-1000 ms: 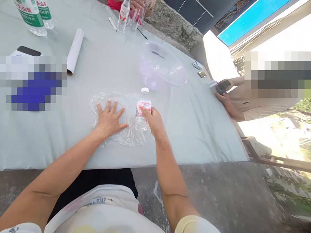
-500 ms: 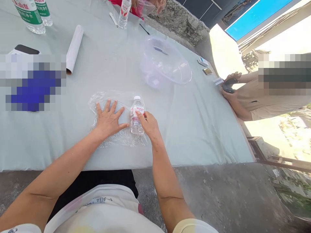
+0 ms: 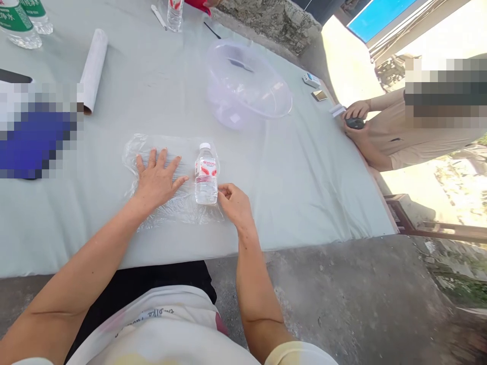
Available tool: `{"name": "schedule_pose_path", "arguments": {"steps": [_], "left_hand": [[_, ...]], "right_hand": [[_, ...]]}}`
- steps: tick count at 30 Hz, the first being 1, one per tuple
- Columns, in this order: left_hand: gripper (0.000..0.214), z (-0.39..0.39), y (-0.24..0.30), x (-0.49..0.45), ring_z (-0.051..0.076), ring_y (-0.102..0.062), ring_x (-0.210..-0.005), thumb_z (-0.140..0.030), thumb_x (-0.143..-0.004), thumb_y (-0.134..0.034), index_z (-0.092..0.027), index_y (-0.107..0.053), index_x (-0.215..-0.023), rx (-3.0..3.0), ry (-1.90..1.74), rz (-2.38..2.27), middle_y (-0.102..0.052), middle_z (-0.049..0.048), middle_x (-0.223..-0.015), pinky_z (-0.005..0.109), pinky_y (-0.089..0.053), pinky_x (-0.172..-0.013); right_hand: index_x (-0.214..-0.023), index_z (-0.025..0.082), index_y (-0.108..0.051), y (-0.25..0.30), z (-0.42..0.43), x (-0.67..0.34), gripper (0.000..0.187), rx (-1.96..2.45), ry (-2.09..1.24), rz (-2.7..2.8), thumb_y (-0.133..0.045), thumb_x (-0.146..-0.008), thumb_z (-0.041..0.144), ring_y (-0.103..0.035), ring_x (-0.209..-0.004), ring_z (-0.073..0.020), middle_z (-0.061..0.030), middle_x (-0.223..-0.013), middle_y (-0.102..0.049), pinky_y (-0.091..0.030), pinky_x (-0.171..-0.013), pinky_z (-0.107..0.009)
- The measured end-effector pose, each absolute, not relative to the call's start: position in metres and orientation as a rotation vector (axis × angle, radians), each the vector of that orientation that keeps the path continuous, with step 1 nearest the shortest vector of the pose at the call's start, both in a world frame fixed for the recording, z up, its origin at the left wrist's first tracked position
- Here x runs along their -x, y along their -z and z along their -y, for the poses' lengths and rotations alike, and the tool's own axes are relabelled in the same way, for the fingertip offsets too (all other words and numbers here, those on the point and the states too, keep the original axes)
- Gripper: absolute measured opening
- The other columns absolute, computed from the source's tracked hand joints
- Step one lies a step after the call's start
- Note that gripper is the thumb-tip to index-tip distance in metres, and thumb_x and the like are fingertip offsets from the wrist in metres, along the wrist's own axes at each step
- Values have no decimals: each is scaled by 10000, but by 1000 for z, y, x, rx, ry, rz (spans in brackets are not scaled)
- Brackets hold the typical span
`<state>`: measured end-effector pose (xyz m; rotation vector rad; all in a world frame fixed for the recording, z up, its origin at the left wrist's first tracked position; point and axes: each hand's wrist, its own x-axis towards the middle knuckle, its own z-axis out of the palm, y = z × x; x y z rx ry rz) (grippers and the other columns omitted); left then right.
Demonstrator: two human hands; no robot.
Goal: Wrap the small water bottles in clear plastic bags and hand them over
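Now, on the table (image 3: 323, 203), film (image 3: 178, 210) lies under my left hand (image 3: 155, 180), flat and holding nothing; my right hand (image 3: 236, 205) is curled, whether pinching film I can't tell from here. Between them, nearer the right, the bottle (image 3: 206, 177) points its cap (image 3: 204, 146) away.

A head-worn camera is looking forward and down across the desk (image 3: 304, 192), from above and close behind its near edge.

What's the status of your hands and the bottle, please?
Left hand spread on plastic film. Right hand beside bottle, not around it. Bottle on film. Translucent basin farther off.
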<state>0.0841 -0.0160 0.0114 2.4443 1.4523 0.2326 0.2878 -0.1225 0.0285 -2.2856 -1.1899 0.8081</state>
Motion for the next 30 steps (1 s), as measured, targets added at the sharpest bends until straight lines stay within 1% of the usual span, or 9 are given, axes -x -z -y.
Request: {"name": "schedule_pose_path", "arguments": {"steps": [4, 7, 10, 15, 18, 21, 24, 26, 30], "left_hand": [[637, 13, -10, -84, 412, -141, -1554, -540, -1011, -291, -219, -420, -1546, -2453, -207, -1469, -257, 186, -1665, 726, -77, -1177], [639, 13, -11, -86, 407, -130, -1557, -551, -1010, -264, -242, -411, -1550, -2455, -184, -1490, -231, 167, -1679, 732, -65, -1173], [640, 13, -12, -87, 397, -135, -1558, -561, -1008, -249, -259, -409, -1549, -2477, -174, -1501, -229, 156, -1682, 729, -60, -1175], [646, 13, -11, -86, 382, -139, -1561, -572, -1007, -224, -269, -408, -1546, -2521, -152, -1501, -233, 143, -1682, 710, -65, -1187], [655, 14, -10, -87, 387, -132, -1561, -573, -1006, -219, -259, -394, -1555, -2544, -155, -1502, -229, 145, -1683, 701, -67, -1191], [661, 15, -11, -88, 392, -142, -1558, -569, -1007, -223, -244, -393, -1557, -2551, -154, -1509, -235, 159, -1679, 701, -76, -1189], [657, 15, -12, -88, 388, -154, -1556, -567, -1009, -229, -244, -401, -1553, -2559, -150, -1518, -247, 165, -1674, 702, -89, -1186], [651, 14, -11, -87, 379, -156, -1558, -573, -1009, -232, -258, -403, -1551, -2563, -147, -1522, -249, 157, -1675, 699, -93, -1188], [649, 13, -9, -87, 364, -140, -1565, -589, -1007, -223, -279, -401, -1549, -2547, -161, -1524, -245, 141, -1679, 692, -84, -1195]], "right_hand": [[-976, 228, -680, -32, 131, -285, 222, 2251, -874, 1265, -555, -831, 341, -634, -848, -176, -25, -960, -713, -446, -718, -297], [-827, 221, -634, -31, 133, -281, 128, 2281, -810, 1325, -521, -823, 280, -603, -769, -162, -20, -890, -700, -401, -660, -292], [-726, 227, -557, -28, 138, -284, 145, 2269, -777, 1319, -478, -836, 278, -559, -689, -155, 4, -786, -668, -369, -626, -298], [-720, 234, -536, -27, 152, -306, 165, 2362, -749, 1143, -484, -846, 326, -525, -644, -167, 12, -697, -616, -365, -626, -310], [-795, 230, -569, -29, 145, -310, 219, 2356, -633, 1035, -473, -888, 402, -549, -690, -181, -10, -764, -647, -384, -656, -322], [-819, 232, -582, -29, 127, -301, 279, 2249, -697, 1116, -497, -897, 486, -571, -724, -179, -16, -824, -672, -392, -660, -317], [-729, 235, -521, -26, 114, -295, 229, 2252, -736, 1230, -502, -894, 392, -549, -671, -165, 9, -732, -641, -360, -622, -308], [-725, 233, -500, -25, 112, -296, 209, 2235, -727, 1208, -472, -902, 341, -561, -663, -160, 15, -711, -632, -374, -628, -306], [-809, 230, -501, -22, 115, -297, 166, 2059, -886, 1008, -449, -915, 346, -639, -680, -144, 4, -825, -679, -455, -641, -291]]}}
